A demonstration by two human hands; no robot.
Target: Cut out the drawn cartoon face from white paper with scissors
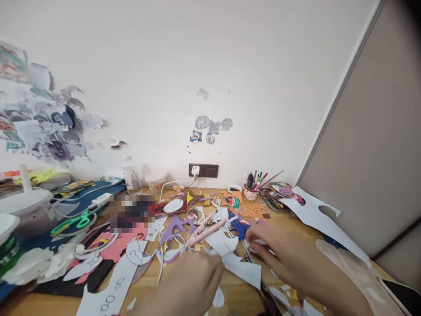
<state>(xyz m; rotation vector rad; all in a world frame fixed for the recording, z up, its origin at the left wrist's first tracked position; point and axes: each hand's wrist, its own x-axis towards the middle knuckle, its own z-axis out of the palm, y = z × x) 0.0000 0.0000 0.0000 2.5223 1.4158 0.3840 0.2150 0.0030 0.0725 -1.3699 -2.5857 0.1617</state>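
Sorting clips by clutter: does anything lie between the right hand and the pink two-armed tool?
Yes: a blue cutout lies on the desk between the right hand and the pink tool. It looks flat, so likely only a low obstacle.

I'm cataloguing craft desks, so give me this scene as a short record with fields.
Surface: wooden table, strewn with paper cutouts
Left hand: curled, nearest the pink two-armed tool; grip unclear
Right hand: fingers bent, beside a dark blue cutout; grip unclear
Table's left side: green scissors
Back of table: pen cup, filled
Wall: white charger plugged into a dark socket panel
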